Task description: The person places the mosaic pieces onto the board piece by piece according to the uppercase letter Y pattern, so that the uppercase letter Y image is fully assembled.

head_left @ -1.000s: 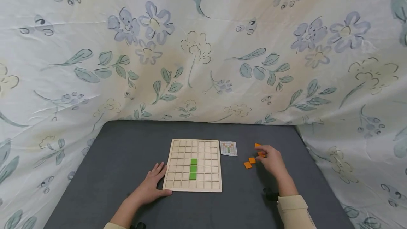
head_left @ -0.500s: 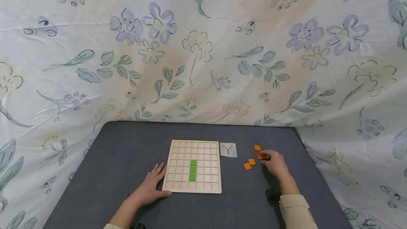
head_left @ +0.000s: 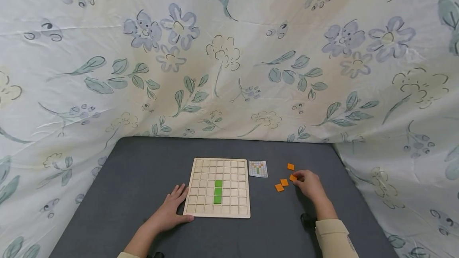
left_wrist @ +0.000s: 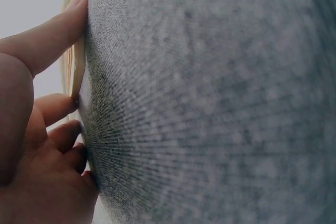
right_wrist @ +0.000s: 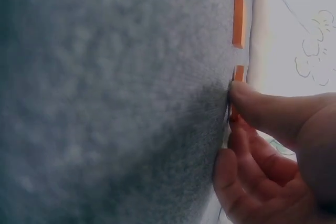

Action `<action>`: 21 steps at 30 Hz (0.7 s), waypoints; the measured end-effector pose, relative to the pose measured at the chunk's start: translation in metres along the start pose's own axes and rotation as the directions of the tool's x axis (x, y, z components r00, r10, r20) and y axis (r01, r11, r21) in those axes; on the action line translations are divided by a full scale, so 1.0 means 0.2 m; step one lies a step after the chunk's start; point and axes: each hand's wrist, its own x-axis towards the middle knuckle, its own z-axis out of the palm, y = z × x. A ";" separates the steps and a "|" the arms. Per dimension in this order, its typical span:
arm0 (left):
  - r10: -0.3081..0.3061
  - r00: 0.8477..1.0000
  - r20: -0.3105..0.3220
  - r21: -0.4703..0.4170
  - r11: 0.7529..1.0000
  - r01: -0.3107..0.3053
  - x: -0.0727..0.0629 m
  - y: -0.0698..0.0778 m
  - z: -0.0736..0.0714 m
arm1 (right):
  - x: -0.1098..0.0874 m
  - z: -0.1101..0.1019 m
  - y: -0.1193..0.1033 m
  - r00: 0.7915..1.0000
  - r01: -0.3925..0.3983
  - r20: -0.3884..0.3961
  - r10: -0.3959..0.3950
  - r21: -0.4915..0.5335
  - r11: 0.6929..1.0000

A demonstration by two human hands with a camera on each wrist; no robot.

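Observation:
A light wooden grid board (head_left: 235, 208) lies on the dark grey table, with three green square tiles (head_left: 218, 191) in one column of its cells. My left hand (head_left: 170, 210) rests at the board's lower left corner, thumb along the front edge and fingers spread at the left side; the left wrist view shows the thumb (left_wrist: 63, 30) against the board's edge. To the right, my right hand (head_left: 310, 184) pinches an orange square tile (head_left: 293, 178) between thumb and fingers, low at the table. In the right wrist view that tile (right_wrist: 239, 72) sticks out past the thumb.
Other orange tiles lie near the right hand: one farther back (head_left: 290, 166) and a touching pair (head_left: 279, 187) to the left. A small printed pattern card (head_left: 258, 169) lies beside the board's upper right corner. A floral curtain (head_left: 229, 71) hangs behind the table.
My right hand has drawn back slightly toward me and now pinches an orange tile, which has turned and shifted a little. The farthest tile is uncovered. My left hand keeps its place.

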 end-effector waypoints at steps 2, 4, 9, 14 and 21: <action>0.003 1.000 -0.002 -0.004 1.000 -0.003 -0.01 0.00 0.00 | 0.00 0.00 -0.01 1.000 0.012 -0.011 -0.013 -0.009 1.000; 0.004 1.000 -0.001 -0.009 1.000 -0.004 -0.01 0.00 0.00 | -0.01 0.01 -0.03 0.999 0.027 -0.025 -0.028 -0.017 0.999; -0.003 1.000 0.004 -0.021 1.000 0.003 -0.03 0.01 -0.01 | -0.03 0.01 -0.11 0.995 0.083 -0.056 -0.084 -0.026 0.996; -0.012 1.000 0.007 -0.016 1.000 0.012 -0.02 0.01 -0.02 | -0.04 0.00 -0.20 0.987 0.140 -0.069 -0.142 -0.027 0.990; 0.001 1.000 0.005 -0.010 1.000 -0.001 0.00 0.02 -0.02 | -0.07 -0.02 -0.35 0.978 0.199 -0.064 -0.200 -0.029 0.980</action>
